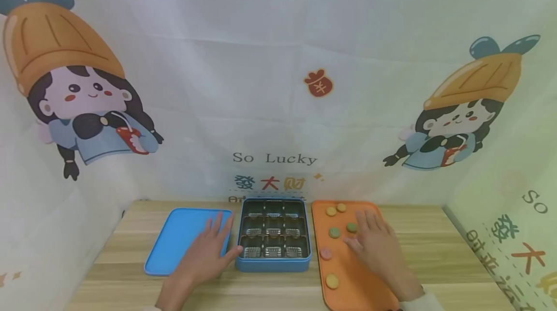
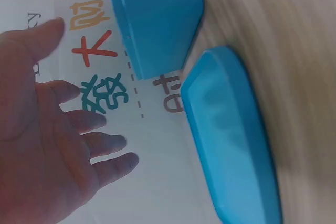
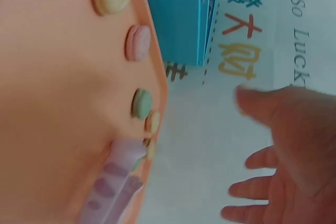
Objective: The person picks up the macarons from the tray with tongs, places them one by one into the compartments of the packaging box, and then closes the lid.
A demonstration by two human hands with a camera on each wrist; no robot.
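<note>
Macarons (image 1: 334, 232) loose on orange tray (image 1: 352, 272), rim prob. to stop roll-off. Gridded box (image 1: 273, 265) btwn tray & blue lid (image 1: 174, 238), prob. for short reach. R hand (image 1: 377, 249) over tray, L hand (image 1: 209, 253) by lid; both hold nothing, fingers apart. Lilac item (image 3: 112, 182), R wrist cam: can't ID.

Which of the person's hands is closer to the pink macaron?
Right. The right hand is above the orange tray, to the right of the pink macaron; the left hand is farther off, beyond the blue box, by the blue lid.
</note>
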